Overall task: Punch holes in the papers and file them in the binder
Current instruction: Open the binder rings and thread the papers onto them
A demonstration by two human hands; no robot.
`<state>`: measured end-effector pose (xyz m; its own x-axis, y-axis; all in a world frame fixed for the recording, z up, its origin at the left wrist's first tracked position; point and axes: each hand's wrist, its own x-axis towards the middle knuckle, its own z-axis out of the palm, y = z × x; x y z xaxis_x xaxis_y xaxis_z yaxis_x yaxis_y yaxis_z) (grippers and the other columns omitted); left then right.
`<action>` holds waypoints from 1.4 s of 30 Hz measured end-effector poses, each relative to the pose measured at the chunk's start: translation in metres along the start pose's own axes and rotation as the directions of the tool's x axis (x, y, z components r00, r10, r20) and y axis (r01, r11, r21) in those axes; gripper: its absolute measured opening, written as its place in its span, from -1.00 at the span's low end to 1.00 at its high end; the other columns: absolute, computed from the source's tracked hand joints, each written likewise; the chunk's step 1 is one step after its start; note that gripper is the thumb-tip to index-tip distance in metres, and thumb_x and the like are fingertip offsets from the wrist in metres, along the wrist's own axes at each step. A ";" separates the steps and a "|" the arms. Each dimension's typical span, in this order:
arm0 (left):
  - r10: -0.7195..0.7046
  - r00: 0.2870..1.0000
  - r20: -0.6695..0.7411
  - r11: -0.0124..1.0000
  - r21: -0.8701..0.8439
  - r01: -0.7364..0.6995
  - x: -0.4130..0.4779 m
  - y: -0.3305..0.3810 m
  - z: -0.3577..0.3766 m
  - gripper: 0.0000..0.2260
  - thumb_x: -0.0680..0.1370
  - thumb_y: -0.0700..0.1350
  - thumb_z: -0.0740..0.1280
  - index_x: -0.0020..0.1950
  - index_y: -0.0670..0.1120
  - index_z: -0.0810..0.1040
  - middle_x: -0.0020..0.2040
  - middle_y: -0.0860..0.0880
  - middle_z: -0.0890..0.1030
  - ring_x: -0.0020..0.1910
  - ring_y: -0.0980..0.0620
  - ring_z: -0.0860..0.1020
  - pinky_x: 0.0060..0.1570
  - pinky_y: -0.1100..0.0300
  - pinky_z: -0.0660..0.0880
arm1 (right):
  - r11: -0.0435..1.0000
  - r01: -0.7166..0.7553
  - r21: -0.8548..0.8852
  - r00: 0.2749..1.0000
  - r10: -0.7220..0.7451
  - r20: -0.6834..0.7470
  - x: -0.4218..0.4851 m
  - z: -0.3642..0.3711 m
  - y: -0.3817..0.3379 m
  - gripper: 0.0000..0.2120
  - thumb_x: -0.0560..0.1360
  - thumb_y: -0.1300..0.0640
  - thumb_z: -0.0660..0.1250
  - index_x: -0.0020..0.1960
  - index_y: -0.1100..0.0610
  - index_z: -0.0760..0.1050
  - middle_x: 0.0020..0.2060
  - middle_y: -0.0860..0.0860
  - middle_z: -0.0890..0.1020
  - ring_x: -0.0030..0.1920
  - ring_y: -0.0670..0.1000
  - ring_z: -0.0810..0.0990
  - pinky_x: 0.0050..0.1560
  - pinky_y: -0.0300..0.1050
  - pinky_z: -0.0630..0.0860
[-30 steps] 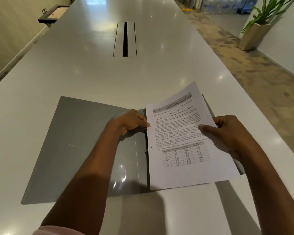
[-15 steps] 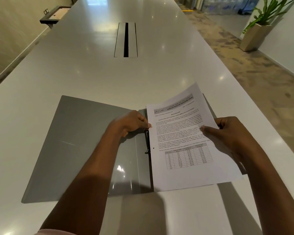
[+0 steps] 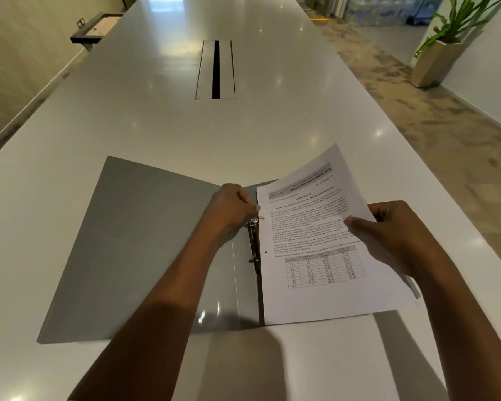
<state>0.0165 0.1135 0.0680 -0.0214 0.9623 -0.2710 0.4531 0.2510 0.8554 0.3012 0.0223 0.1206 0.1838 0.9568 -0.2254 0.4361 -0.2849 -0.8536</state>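
While the grey ring binder (image 3: 145, 250) lies open on the white table (image 3: 156, 125), the printed papers (image 3: 315, 256) rest over its right half, with their long axis running away from the person, parallel to the spine. The punched edge is the left one; one hole (image 3: 265, 252) shows just beside the lower ring (image 3: 253, 259), not yet on it. The left hand (image 3: 232, 209) is nearer to the mechanism: its fingers are closed at the upper ring (image 3: 254, 220) and the top left edge of the sheets, but I cannot tell which of them it pinches. The right hand (image 3: 388, 235) grips the right edge of the papers, thumb on top. I think the sheets must shift a little left so the holes meet both rings.
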 end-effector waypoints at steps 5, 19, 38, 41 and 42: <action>-0.045 0.999 0.009 0.970 -0.239 0.046 -0.033 0.000 -0.005 -0.87 0.59 -0.32 0.44 -0.13 -0.34 0.59 -0.39 -0.12 0.49 -0.60 0.24 0.50 -0.42 0.38 0.53 | 0.999 -0.023 0.036 1.000 0.023 0.006 0.001 0.002 0.008 -0.91 0.57 0.18 0.47 -0.06 0.15 0.75 -0.11 -0.03 0.80 -0.29 0.10 0.74 -0.26 -0.07 0.56; -0.300 0.848 0.437 0.905 -0.149 0.398 -0.060 -0.036 -0.004 -0.82 0.59 -0.12 0.49 0.00 -0.25 0.72 -0.37 -0.04 0.49 -0.49 0.11 0.27 -0.60 0.30 0.20 | 0.993 -0.054 0.107 0.998 0.049 0.051 0.006 0.000 0.014 -0.93 0.58 0.22 0.46 0.01 0.15 0.73 -0.08 -0.03 0.80 -0.20 -0.04 0.79 -0.31 -0.30 0.63; -0.310 0.836 0.453 0.905 -0.129 0.405 -0.055 -0.044 -0.007 -0.92 0.56 -0.23 0.50 -0.04 -0.26 0.71 -0.39 -0.07 0.53 -0.50 0.10 0.30 -0.56 0.28 0.23 | 0.979 -0.147 0.143 0.975 0.118 0.189 -0.012 0.002 0.015 -0.90 0.59 0.16 0.43 0.06 0.12 0.70 -0.09 -0.01 0.80 -0.15 0.07 0.80 -0.17 -0.05 0.72; -0.310 0.824 0.474 0.910 -0.103 0.402 -0.055 -0.043 -0.007 -0.89 0.56 -0.24 0.51 0.02 -0.28 0.72 -0.40 -0.06 0.53 -0.51 0.10 0.31 -0.55 0.29 0.24 | 0.982 -0.146 0.121 0.976 0.123 0.179 -0.010 0.001 0.019 -0.91 0.59 0.17 0.43 0.06 0.10 0.71 -0.06 -0.01 0.80 -0.12 0.08 0.80 -0.02 0.07 0.71; -0.310 0.820 0.480 0.911 -0.096 0.401 -0.055 -0.043 -0.007 -0.88 0.56 -0.24 0.51 0.03 -0.29 0.73 -0.40 -0.06 0.53 -0.51 0.10 0.31 -0.55 0.29 0.24 | 0.983 -0.147 0.112 0.977 0.127 0.172 -0.009 0.001 0.020 -0.91 0.59 0.17 0.43 0.05 0.09 0.72 -0.05 -0.01 0.80 -0.12 0.07 0.80 0.02 0.08 0.70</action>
<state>-0.0079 0.0504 0.0493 0.2697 0.6615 -0.6998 0.3188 0.6244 0.7131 0.3076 0.0085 0.1050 0.0830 0.9086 -0.4094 0.3026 -0.4144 -0.8583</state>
